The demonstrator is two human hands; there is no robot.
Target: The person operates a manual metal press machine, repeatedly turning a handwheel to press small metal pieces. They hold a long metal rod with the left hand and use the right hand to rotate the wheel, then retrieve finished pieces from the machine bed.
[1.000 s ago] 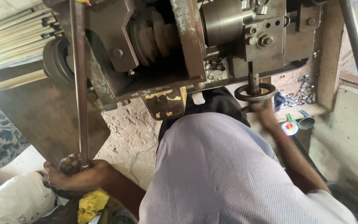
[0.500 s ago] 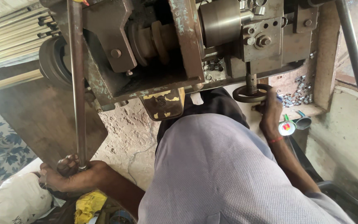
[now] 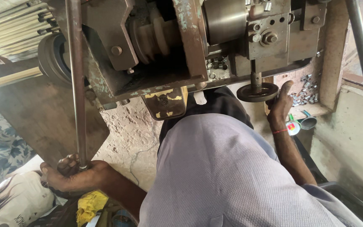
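Gripping hand: the left hand [image 3: 70, 176] is wrapped around the lower end of a long metal rod [image 3: 75, 80], fingers closed on it, low and to the left of the machine [image 3: 181, 46].
Rod: it runs up from the fist, nearly upright, and crosses the machine's left face beside the dark pulley wheel [image 3: 53, 59].
Left surroundings: a bundle of pale bars [image 3: 9, 29] lies above and left of the machine; a yellow cloth [image 3: 90, 204] sits just right of the left hand.
Middle: the person's grey-clad body [image 3: 227, 172] fills the space below the machine.
Handwheel: a small round handwheel [image 3: 257, 91] hangs under the machine's right part.
Right hand: the right hand [image 3: 280, 105] touches the handwheel's right rim, thumb up; whether the fingers clasp it cannot be told.
Far right: loose nuts [image 3: 305, 90] lie on a ledge just right of the handwheel.
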